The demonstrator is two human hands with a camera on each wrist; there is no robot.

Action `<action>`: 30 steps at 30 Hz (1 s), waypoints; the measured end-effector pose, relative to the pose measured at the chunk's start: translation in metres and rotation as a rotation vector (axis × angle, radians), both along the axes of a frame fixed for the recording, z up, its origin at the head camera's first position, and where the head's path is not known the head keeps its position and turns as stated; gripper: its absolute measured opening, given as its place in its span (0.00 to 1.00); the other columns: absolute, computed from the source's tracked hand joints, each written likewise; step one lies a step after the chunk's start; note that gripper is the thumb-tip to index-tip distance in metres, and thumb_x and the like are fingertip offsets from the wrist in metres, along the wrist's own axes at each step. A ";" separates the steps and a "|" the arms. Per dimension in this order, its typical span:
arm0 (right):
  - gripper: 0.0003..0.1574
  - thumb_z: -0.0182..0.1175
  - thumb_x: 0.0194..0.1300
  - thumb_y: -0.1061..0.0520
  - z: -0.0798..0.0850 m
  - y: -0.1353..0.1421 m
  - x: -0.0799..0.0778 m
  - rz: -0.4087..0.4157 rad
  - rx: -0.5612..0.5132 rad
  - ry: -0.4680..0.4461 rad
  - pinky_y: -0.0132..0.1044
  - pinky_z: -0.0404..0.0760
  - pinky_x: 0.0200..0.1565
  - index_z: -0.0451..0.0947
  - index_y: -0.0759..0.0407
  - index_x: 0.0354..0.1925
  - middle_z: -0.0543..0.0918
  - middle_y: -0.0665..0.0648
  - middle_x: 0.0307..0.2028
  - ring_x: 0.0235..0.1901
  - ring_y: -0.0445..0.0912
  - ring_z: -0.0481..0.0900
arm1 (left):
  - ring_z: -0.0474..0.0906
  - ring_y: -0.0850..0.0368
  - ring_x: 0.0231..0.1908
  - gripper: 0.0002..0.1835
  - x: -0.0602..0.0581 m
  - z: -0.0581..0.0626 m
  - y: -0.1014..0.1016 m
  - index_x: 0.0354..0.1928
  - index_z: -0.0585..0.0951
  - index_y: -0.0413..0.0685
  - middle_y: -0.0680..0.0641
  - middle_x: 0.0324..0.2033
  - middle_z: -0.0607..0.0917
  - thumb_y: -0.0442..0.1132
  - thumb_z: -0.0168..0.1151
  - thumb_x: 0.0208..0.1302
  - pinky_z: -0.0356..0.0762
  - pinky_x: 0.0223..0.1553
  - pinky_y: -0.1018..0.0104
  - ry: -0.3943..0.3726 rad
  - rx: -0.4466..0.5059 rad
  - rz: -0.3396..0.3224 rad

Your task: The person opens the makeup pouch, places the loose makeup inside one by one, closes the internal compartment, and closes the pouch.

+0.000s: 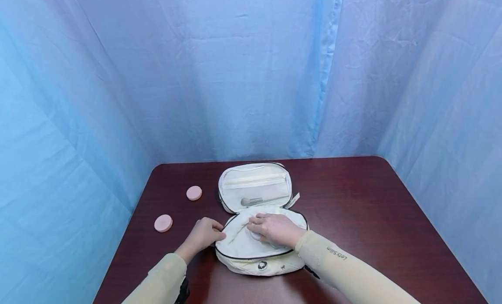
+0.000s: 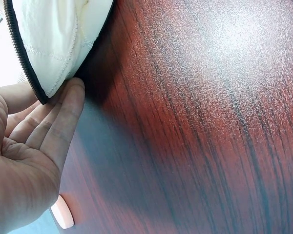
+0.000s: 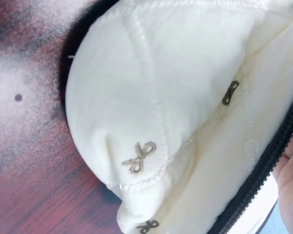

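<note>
A white cosmetic bag (image 1: 270,267) with black zip edging lies unzipped on the table, its lid (image 1: 255,188) folded back. At the bag's left edge, my left hand (image 1: 204,235) pinches the zipped rim. In the left wrist view its thumb lies over the zip edge (image 2: 20,48) and the fingers are beneath. My right hand (image 1: 276,229) reaches into the main compartment, fingers pointing left. A small pale round object (image 1: 256,235) shows beneath its fingers; whether they grip it I cannot tell. Most of this hand is behind the bag's side in the right wrist view.
Two round pink compacts (image 1: 194,193) (image 1: 163,223) lie on the dark red wooden table (image 1: 353,208), left of the bag. A makeup brush (image 1: 255,201) sits in the lid's clear pocket. Blue curtains (image 1: 243,77) surround the table at the back and sides.
</note>
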State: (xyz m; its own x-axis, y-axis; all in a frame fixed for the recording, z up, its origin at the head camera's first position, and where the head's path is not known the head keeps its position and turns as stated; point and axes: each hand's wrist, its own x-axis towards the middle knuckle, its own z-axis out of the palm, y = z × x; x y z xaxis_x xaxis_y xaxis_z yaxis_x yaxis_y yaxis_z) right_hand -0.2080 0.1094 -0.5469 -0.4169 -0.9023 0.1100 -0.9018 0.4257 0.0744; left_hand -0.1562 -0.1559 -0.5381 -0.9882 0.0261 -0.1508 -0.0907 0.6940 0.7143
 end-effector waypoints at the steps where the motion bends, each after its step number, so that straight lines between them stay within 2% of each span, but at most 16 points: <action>1: 0.31 0.72 0.63 0.51 0.001 0.000 0.000 -0.001 0.002 -0.007 0.45 0.79 0.59 0.78 0.48 0.63 0.80 0.53 0.65 0.63 0.52 0.79 | 0.78 0.60 0.21 0.10 0.000 0.000 0.000 0.38 0.89 0.35 0.48 0.28 0.87 0.31 0.73 0.52 0.78 0.25 0.67 -0.003 0.002 0.002; 11: 0.36 0.69 0.65 0.52 0.000 0.003 0.001 -0.051 0.028 -0.091 0.43 0.77 0.62 0.73 0.52 0.69 0.76 0.52 0.68 0.67 0.50 0.75 | 0.79 0.59 0.21 0.10 0.001 -0.002 0.001 0.38 0.89 0.35 0.47 0.28 0.88 0.30 0.73 0.51 0.78 0.24 0.66 -0.005 0.004 0.015; 26: 0.33 0.63 0.72 0.51 0.003 0.013 0.002 -0.019 -0.038 -0.178 0.44 0.73 0.66 0.72 0.59 0.71 0.74 0.55 0.70 0.69 0.51 0.73 | 0.82 0.59 0.25 0.10 0.003 0.000 0.003 0.38 0.88 0.33 0.46 0.30 0.88 0.29 0.72 0.52 0.84 0.26 0.62 -0.039 0.055 0.049; 30: 0.31 0.65 0.70 0.52 0.009 0.021 0.000 0.006 -0.081 -0.144 0.43 0.75 0.65 0.75 0.61 0.67 0.78 0.58 0.66 0.67 0.51 0.76 | 0.84 0.57 0.27 0.12 0.004 0.002 0.000 0.41 0.88 0.33 0.44 0.32 0.89 0.30 0.73 0.54 0.85 0.28 0.60 -0.041 0.080 0.042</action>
State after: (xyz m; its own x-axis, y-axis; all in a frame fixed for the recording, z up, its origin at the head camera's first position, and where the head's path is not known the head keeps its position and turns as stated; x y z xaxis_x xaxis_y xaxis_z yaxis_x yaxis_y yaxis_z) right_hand -0.2082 0.1301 -0.5383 -0.4284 -0.8953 0.1221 -0.9031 0.4197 -0.0907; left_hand -0.1524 -0.1556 -0.5359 -0.9818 -0.0018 -0.1898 -0.1486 0.6297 0.7625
